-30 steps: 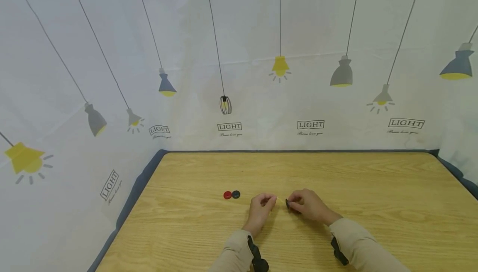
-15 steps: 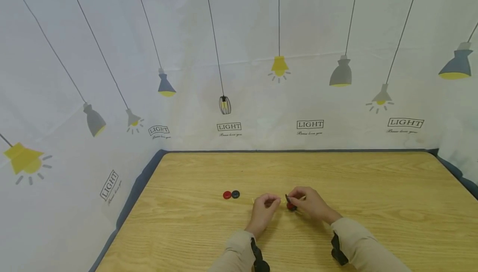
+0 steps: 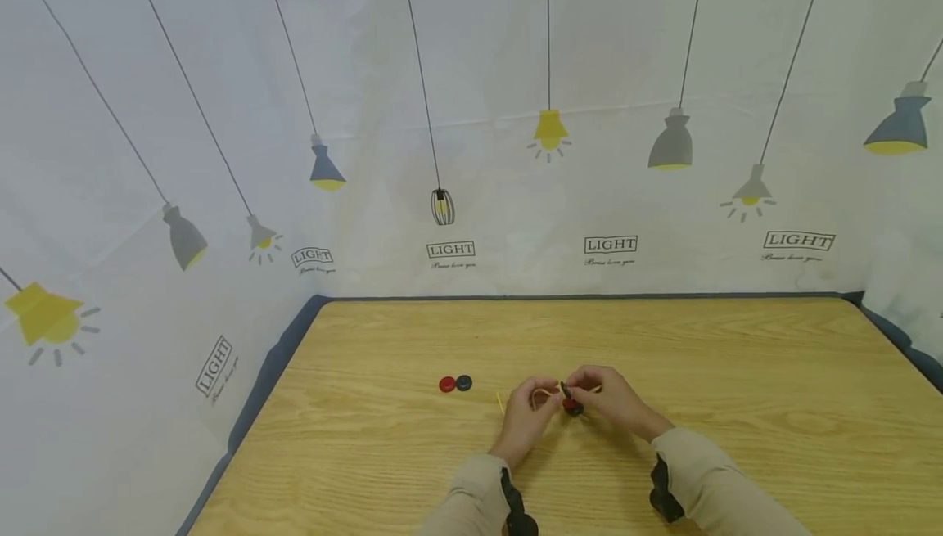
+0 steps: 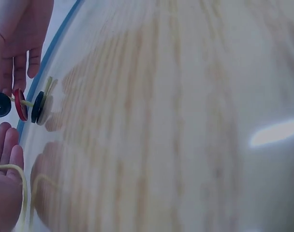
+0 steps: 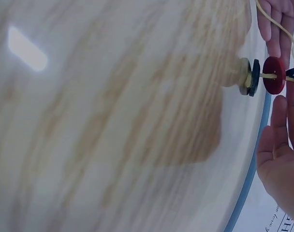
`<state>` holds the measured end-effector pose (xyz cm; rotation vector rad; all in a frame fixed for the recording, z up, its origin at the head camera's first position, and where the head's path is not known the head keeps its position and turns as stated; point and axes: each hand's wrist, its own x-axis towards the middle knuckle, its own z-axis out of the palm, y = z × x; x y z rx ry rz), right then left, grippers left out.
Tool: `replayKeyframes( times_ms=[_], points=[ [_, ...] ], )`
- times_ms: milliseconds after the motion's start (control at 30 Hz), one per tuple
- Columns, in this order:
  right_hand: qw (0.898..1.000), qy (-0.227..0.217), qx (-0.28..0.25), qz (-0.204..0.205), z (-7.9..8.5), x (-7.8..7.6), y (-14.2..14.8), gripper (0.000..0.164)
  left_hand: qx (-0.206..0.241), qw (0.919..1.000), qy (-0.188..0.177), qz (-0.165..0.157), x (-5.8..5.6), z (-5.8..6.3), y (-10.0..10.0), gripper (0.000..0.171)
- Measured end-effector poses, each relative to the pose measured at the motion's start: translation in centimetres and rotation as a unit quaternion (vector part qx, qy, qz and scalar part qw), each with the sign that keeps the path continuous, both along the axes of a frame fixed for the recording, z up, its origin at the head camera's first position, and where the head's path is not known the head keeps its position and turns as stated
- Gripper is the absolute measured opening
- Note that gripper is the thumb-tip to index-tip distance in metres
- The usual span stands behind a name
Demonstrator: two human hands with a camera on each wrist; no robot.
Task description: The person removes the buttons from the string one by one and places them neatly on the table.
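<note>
My left hand [image 3: 525,415] holds a yellow cord [image 4: 15,167], which loops past its fingers. My right hand [image 3: 615,401] pinches a black button [image 4: 1,104] at its rim, standing on edge. The left fingertips are right at this button, where the cord meets its face. Lower on the same cord hang a red button [image 4: 20,104] and a second black button [image 4: 37,107], close over the table. A short cord end [image 4: 48,86] sticks out beyond the lowest button. In the right wrist view, the held black button is partly cut off at the frame edge.
A red button [image 3: 447,385] and a black button [image 3: 464,383] lie side by side on the wooden table [image 3: 354,454], left of the hands. Behind the table hangs a pale cloth [image 3: 516,192] printed with lamps. Black straps [image 3: 516,503] circle both wrists.
The left hand has moved right to meet the right hand at the pinched button. The red and lower black buttons have come into view beneath the right fingers, and a cord loop now shows.
</note>
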<state>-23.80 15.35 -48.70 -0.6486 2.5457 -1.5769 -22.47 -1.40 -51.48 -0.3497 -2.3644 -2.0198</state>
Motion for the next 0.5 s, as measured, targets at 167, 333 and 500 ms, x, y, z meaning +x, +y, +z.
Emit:
replayKeyframes(
  times_ms=[167, 333, 500],
  points=[
    [1.000, 0.005, -0.004, -0.002, 0.1, 0.0, -0.1, 0.011, 0.011, 0.9999, 0.006, -0.010, 0.2, 0.5, 0.3, 0.022],
    [1.000, 0.007, -0.006, -0.005, 0.1, 0.0, -0.2, 0.008, 0.010, 0.9999, 0.004, -0.010, 0.6, 1.5, 0.5, 0.023],
    [1.000, 0.009, -0.007, -0.003, 0.0, 0.1, -0.1, 0.008, 0.011, 0.9998, 0.010, -0.012, 1.5, 3.0, 0.5, 0.022]
  ],
)
